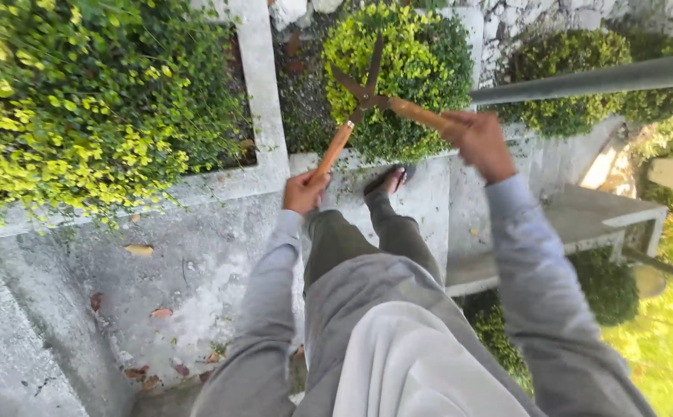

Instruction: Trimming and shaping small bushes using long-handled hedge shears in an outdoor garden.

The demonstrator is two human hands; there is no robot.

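Head view: a pair of hedge shears [367, 96] is held out in front of the body over a rounded, clipped bush [402, 73] of yellow-green leaves; the dark blades are parted in a narrow V with the tips pointing up and away, and the pivot lies just above the near edge of the bush; the two handles are wooden, orange-brown, and splay down and outward from the pivot. The left hand [304, 191] is closed around the end of the left handle, fingers wrapped fully about it; the right hand [479, 143] is closed over the end of the right handle, somewhat blurred, so the exact lie of the fingers cannot be told. Both sleeves are grey; a sandalled foot [389, 179] is planted on the concrete ledge [221, 255] just below the bush; a larger hedge [82, 108] fills the bed to the left, and a grey metal rail [599, 79] crosses at upper right; dry leaves lie scattered on the concrete.

The shears are judged stiff and moderately heavy toward the blade end, so that the weight would pull forward and down; the wooden handles look dry and smooth rather than slippery; they are best taken near their far ends, one in each hand, as is done here, where leverage is greatest; the blades are judged sharp and are not to be grasped; the bush's twigs are judged thin and yielding.
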